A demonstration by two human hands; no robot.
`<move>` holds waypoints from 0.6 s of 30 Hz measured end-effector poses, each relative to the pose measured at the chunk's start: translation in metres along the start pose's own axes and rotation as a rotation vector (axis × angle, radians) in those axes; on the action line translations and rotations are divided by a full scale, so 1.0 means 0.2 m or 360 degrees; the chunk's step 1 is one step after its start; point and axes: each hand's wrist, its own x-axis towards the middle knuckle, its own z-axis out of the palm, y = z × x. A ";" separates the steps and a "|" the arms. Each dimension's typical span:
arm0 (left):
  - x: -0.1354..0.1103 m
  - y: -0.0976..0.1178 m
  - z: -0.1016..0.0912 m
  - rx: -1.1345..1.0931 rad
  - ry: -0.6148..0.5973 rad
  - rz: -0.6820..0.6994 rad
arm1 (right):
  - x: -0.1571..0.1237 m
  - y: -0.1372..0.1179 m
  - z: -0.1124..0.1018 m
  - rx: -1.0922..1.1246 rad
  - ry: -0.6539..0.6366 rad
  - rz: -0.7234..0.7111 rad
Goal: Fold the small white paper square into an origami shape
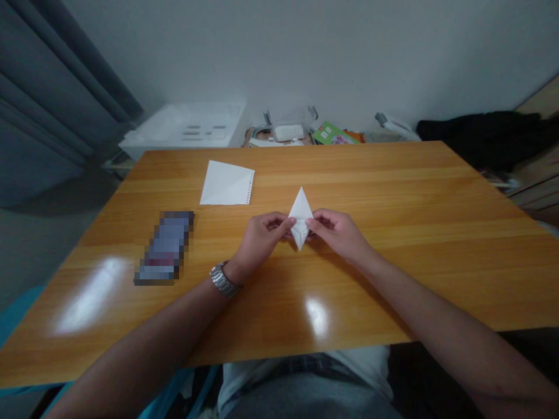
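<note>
A small white folded paper shape [301, 212], pointed at top and bottom, sits at the middle of the wooden table [393, 244]. My left hand [261, 237], with a metal watch on its wrist, pinches the paper's left side. My right hand [338, 233] pinches its right side. Both hands have fingers closed on the paper's middle, just above the tabletop.
A loose white sheet [227, 183] with a perforated edge lies further back on the left. A blurred dark flat object [166, 247] lies at the left. Behind the table are a white box [183, 128], cluttered small items [301, 134] and dark cloth [480, 137].
</note>
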 end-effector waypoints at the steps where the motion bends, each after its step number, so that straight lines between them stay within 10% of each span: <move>1: 0.00 0.00 0.00 0.0016 0.0011 0.0010 | 0.00 0.00 0.00 0.0024 0.0003 0.0012; 18: -0.01 -0.02 0.02 -0.0072 -0.0106 -0.0089 | 0.00 0.00 0.01 0.0209 -0.0007 0.0024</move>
